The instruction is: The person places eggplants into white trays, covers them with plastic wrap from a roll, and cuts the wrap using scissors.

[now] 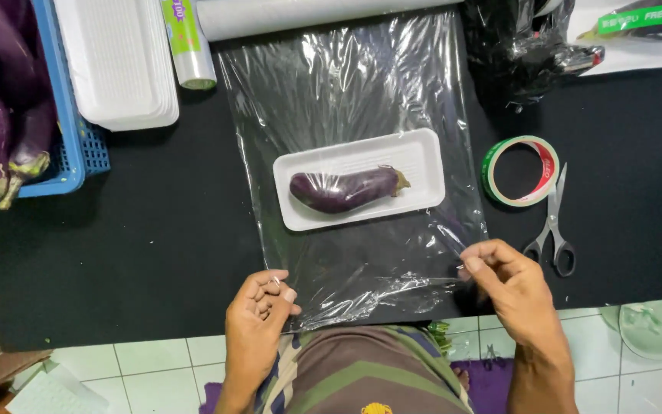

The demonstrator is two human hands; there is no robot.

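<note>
Clear plastic film [346, 100] lies spread over the black table [155, 230]. Left hand [258, 314] pinches its near-left corner, fingers closed on it. A purple eggplant [345, 189] rests in a white foam tray [360, 179] at centre. Right hand [511, 280] pinches the near-right edge.

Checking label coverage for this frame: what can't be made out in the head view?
- Blue basket of eggplants: cut off by the left edge.
- Film roll: top cut by the upper edge.
- Black bag contents: hidden by its opaque plastic.
- Left hand grip on the cling film: curled fingers hide it.
- Right hand: clear film edge barely visible at the fingertips.
</note>
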